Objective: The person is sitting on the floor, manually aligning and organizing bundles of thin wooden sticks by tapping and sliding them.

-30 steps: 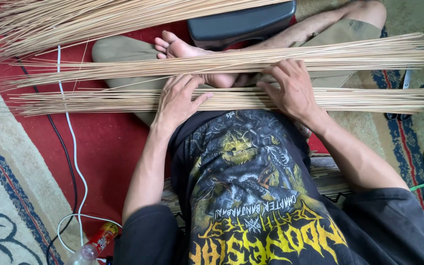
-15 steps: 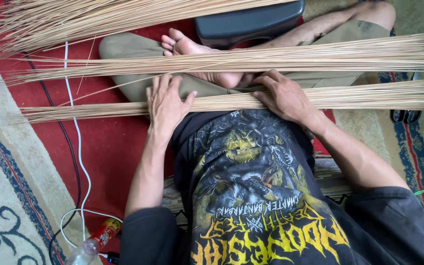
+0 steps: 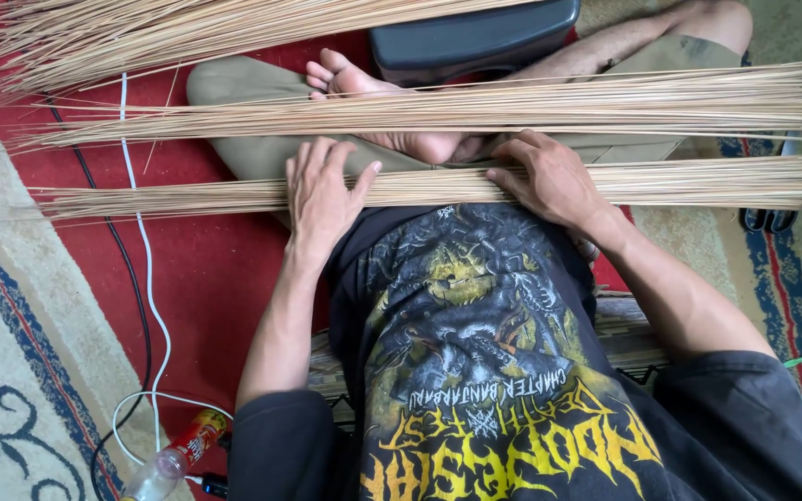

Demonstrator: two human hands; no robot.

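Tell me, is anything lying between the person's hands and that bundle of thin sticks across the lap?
Nothing visible does. The left hand lies flat on the near bundle of thin sticks, and the right hand rests on the same bundle further along. The second bundle lies beyond the hands, over the bare foot.

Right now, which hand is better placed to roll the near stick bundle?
Left, probably. The left hand lies flat across the near stick bundle, palm on it; the right hand only curls over its edge.

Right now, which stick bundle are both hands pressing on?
The nearest bundle, lying across the lap: left hand and right hand rest on it. The middle and far bundles lie untouched.
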